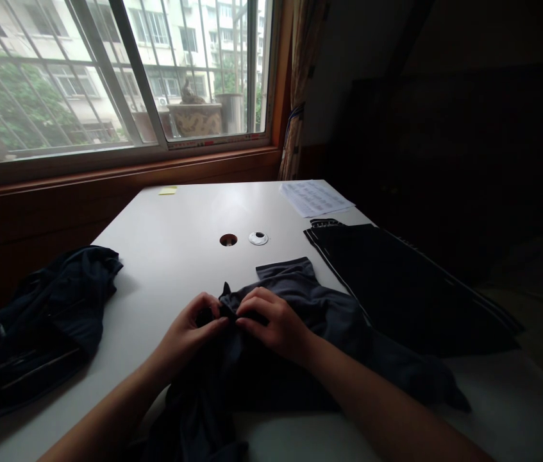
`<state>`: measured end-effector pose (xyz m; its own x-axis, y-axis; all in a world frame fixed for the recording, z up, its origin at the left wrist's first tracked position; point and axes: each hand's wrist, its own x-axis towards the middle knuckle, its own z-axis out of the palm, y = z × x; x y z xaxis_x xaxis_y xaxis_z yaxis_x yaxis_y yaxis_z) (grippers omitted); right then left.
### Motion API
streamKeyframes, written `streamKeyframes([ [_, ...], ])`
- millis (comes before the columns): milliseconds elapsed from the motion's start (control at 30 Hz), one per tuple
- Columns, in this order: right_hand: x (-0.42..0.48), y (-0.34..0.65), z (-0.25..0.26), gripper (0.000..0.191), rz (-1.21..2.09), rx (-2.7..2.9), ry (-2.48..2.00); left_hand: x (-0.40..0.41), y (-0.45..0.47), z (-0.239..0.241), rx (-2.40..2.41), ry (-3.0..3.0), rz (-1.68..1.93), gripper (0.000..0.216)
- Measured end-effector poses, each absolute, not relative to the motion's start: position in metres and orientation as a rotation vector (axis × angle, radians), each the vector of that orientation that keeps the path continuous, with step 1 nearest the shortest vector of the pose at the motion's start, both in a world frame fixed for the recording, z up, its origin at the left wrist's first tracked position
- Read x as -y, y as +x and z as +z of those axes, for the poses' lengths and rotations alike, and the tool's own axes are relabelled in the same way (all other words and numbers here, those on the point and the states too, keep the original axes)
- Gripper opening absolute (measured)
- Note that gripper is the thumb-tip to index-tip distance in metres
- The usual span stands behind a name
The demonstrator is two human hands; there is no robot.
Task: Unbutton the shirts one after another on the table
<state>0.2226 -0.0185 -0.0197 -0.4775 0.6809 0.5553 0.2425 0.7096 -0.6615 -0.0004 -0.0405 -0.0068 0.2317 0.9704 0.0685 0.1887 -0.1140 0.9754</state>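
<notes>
A dark blue garment (338, 321) lies crumpled across the front of the table, one sleeve-like part stretching right and another hanging toward me. My left hand (202, 319) pinches a bunched bit of its cloth between thumb and fingers. Close beside it, my right hand (274, 319) grips the same bunch, its fingertips nearly meeting those of the left. What exactly lies between the fingertips is too dark to make out beyond the cloth.
More dark clothing (50, 321) is heaped at the left edge. Dark folded garments with white edging (410, 289) lie at right. Printed sheets (317, 197) and a yellow sticky note (168, 190) rest at the back of the white table (156, 256), which has a cable hole (228, 240) and its round cover (258, 238).
</notes>
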Motion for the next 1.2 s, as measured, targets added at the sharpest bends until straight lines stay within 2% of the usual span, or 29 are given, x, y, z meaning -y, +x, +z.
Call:
streamKeyframes([
  [100,0.0172,0.2230,-0.0188,0.001,0.726,2.035,-0.684,0.0396,-0.0008,-0.0076,-1.173,1.569,0.981,0.024],
  [367,0.0195,0.2193,-0.0170,0.007,0.900,1.890,-0.675,0.0399,0.0007,-0.0019,-1.186,1.609,0.864,0.020],
  [567,0.0180,0.2192,-0.0206,0.001,1.122,1.741,-0.777,0.0403,0.0018,0.0013,-1.199,1.599,0.833,0.025],
  [800,0.0147,0.2210,-0.0251,0.010,1.379,1.587,-0.806,0.0415,0.0013,-0.0029,-1.178,1.632,0.841,0.026],
  [1200,0.0142,0.2211,-0.0219,0.011,1.340,1.517,-0.858,0.0419,0.0034,0.0012,-1.168,1.641,0.872,0.023],
])
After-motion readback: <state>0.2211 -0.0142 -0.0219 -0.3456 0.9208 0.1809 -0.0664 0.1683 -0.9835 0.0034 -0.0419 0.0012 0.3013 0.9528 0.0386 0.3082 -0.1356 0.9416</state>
